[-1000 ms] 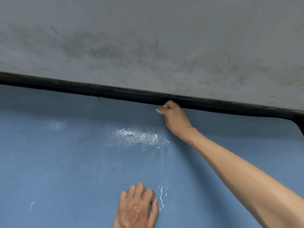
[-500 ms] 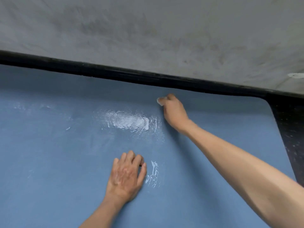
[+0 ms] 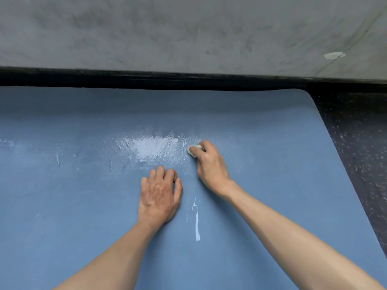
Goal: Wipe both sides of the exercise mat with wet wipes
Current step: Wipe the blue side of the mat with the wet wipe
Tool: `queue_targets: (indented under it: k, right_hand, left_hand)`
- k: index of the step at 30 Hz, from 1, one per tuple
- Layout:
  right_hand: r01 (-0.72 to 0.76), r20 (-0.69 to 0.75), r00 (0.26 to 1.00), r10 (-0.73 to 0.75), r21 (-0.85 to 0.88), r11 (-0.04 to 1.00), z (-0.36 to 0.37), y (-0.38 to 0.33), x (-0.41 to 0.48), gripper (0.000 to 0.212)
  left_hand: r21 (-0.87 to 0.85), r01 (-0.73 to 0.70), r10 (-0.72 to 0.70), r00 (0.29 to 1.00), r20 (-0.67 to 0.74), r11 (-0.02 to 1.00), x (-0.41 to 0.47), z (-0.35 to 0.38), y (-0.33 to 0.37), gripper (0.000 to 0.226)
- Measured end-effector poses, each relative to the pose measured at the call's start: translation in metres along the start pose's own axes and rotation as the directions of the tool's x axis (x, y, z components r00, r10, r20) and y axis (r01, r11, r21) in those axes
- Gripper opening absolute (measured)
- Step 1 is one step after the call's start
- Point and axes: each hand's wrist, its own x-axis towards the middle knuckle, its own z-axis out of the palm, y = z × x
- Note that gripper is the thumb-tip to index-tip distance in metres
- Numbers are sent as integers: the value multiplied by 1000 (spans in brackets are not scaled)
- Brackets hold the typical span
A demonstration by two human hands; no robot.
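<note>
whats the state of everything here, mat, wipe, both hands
exercise mat: lying flat, blue side up
wet patch: shiny, just left of the wet wipe
white streak: thin residue on the mat, not wiped off yet
wet wipe: bunched up, down on the mat
right hand: grip curled round the wet wipe
left hand: palm down on the mat, holding nothing

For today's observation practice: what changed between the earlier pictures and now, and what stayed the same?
The right hand, still gripping the wipe, drew back from the far edge of the mat to beside the wet patch. The left hand stayed pressed on the mat.
</note>
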Motion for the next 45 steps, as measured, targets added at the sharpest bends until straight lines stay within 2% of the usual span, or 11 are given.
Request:
queue_targets:
  k: [3,9,15,21,24,26,29,32,37,43,45]
  right_hand:
    - [46,-26,999,-45,28,999,2,-17,-49,13]
    - [266,263,919,-293,133,955,-20,-18,-106,18]
    - [121,65,991,-121,2,993,-11,-18,-65,24]
    - [350,459,825,-330,44,936,-25,-33,-209,48]
    - [364,525,758,-388,155,919,-34,-25,-180,26]
    - [341,393,837,-381,171,925,-28,-14,-140,33]
    - [168,182,967,-180,83,982,-23,-11,-91,18]
    - [257,156,953,-261,44,965,-13,-28,-123,26]
    - [381,274,864,-422,192,905,-18,-44,-180,19]
    - [153,68,986,-154,26,988,-8,-26,-107,26]
    - [186,71,980,-186,16,982,-7,-34,-124,22]
  left_hand:
    - [-5,0,0,1000,-17,1000,1,2,0,28]
    - [-21,-4,3,999,-35,1000,0,3,-1,26]
    - [-23,8,-9,999,-43,1000,0,4,-2,26]
    - [-43,-9,7,999,-48,999,1,2,-1,27]
    - [-37,-13,11,999,-52,999,1,3,-2,27]
    - [-33,-17,15,998,-54,999,0,4,-2,27]
    - [-18,-28,27,998,-57,999,-1,5,-3,27]
    - [3,-46,47,996,-73,999,-3,6,-4,26]
    - [15,-71,73,993,-96,997,-5,9,-5,25]
    - [-80,-164,158,985,-71,983,-5,5,-8,29]
    - [-136,-240,234,970,-63,961,-7,5,-12,30]
